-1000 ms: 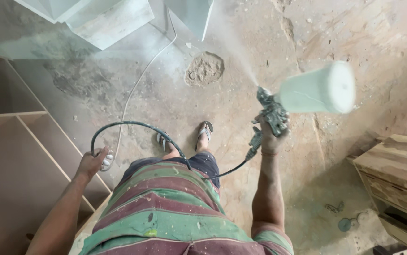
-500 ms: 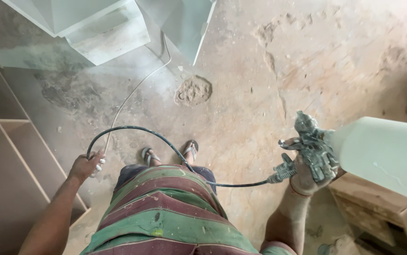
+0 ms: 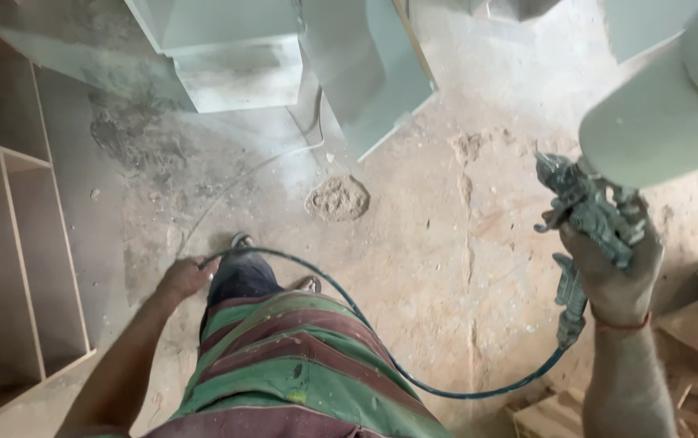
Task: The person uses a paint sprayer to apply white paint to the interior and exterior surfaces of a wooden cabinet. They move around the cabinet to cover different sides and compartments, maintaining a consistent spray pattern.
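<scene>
Left hand [image 3: 185, 276] is lowered beside the hip, arm extended, fingers closed around the dark air hose [image 3: 414, 381]. An open wooden shelf unit [image 3: 8, 268] is set along the left edge; pale painted cabinet panels [image 3: 239, 57] are stood at the top. Bare dusty floor [image 3: 446, 243] is left open in the middle, with a small sand pile [image 3: 338, 198] near the feet. The hose is looped across to the right. Right hand [image 3: 612, 272] is raised, forearm upright, clenched on the grip of the spray gun [image 3: 588, 219], its pale cup [image 3: 665, 105] tilted up-right. Wooden pieces [image 3: 689, 365] are crowded at the lower right.
</scene>
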